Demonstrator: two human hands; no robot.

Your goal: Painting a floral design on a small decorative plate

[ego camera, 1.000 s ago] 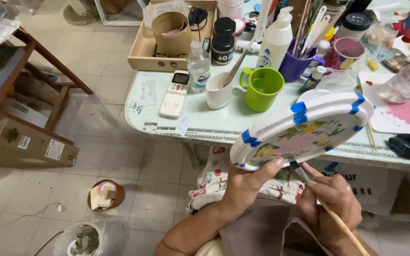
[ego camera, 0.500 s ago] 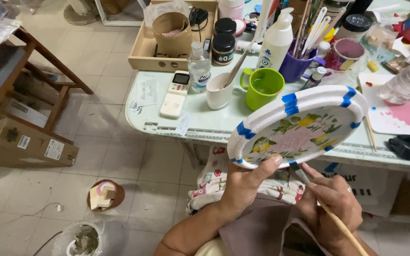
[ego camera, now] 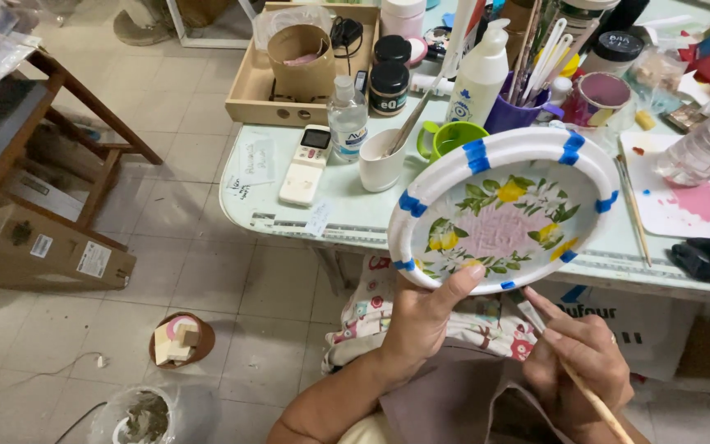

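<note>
Painted plate (ego camera: 507, 210) held tilted above the lap, at the table (ego camera: 289, 205) edge, left hand (ego camera: 425, 316) gripping its lower rim, thumb pressed over the edge. Right hand (ego camera: 581, 362) pinching a thin brush (ego camera: 573, 374) just below the rim. Best kept steady, with small strokes. Crowded behind: green cup (ego camera: 445, 140), white mug (ego camera: 381, 160), bottles, paint jars, palette (ego camera: 684, 197) close by.

Left hand (ego camera: 421, 321) holds painted plate (ego camera: 503, 210); right hand (ego camera: 585, 353) holds brush (ego camera: 593, 399).

Home craft corner: table (ego camera: 347, 215) crowded with paint jars (ego camera: 389, 86), brushes (ego camera: 542, 62), tiled floor (ego camera: 199, 247).
</note>
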